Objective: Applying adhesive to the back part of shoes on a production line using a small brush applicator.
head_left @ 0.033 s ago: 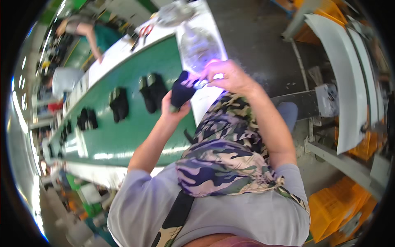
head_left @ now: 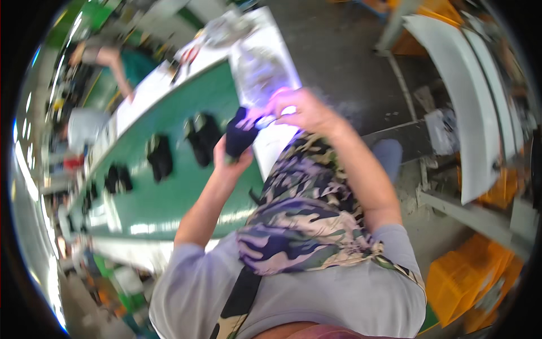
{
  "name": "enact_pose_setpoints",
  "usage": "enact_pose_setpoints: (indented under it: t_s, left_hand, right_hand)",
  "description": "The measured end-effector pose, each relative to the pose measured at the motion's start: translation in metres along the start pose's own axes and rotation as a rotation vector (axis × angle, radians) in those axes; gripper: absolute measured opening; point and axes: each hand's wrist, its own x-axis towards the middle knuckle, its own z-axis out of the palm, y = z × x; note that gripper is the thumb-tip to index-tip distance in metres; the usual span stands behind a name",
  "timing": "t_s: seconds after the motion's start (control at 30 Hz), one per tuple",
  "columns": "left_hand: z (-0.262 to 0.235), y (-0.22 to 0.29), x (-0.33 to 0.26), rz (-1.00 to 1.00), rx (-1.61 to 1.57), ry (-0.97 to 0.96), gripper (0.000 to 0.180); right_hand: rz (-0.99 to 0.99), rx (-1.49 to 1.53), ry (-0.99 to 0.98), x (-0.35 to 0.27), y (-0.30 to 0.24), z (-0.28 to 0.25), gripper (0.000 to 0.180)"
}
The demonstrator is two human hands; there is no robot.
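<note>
My left hand (head_left: 232, 157) is closed around a black shoe (head_left: 239, 137), tilted up over the edge of a green conveyor belt (head_left: 192, 198). Close beside the shoe, my right hand (head_left: 305, 113) pinches a small light (head_left: 289, 110) that glows white and violet. The glow falls on the fingers and on the shoe's near side; its exact shape is blurred by glare. Farther left on the belt, a pair of black shoes (head_left: 202, 141) and another pair (head_left: 160, 157) stand apart from my hands.
Clear plastic bags (head_left: 259, 70) lie on the white side table (head_left: 276, 34). Red-handled scissors (head_left: 191, 55) are near the belt's far edge. A person (head_left: 110, 59) works across the belt. Orange crates (head_left: 466, 279) and a white curved panel (head_left: 451, 96) stand at right.
The view has shifted slightly, so the hands, belt and shoes sit a little lower and farther left in the picture. Both hands keep their hold.
</note>
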Motion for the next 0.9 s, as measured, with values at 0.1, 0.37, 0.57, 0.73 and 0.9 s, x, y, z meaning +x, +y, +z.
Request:
enact_pose_setpoints:
  t_s: [0.1, 0.37, 0.57, 0.73, 0.9]
  left_hand:
    - [0.024, -0.005, -0.003, 0.27, 0.077, -0.129, 0.033]
    - [0.166, -0.045, 0.004, 0.213, 0.518, -0.296, 0.061]
    - [0.312, -0.099, 0.031, 0.277, 0.775, -0.602, 0.059]
    - [0.484, -0.172, 0.033, 0.467, 0.814, -0.936, 0.036]
    - [0.643, -0.256, 0.005, 0.823, 1.047, -1.168, 0.03]
  right_hand:
    - [0.15, 0.102, 0.239, -0.019, 0.023, -0.003, 0.017]
    - [0.172, 0.535, 1.134, -0.141, 0.076, -0.051, 0.017]
    - [0.269, 0.621, 1.482, -0.236, 0.109, -0.042, 0.017]
    - [0.428, 0.626, 1.458, -0.267, 0.128, -0.05, 0.018]
    - [0.42, 0.682, 1.461, -0.266, 0.125, -0.064, 0.019]
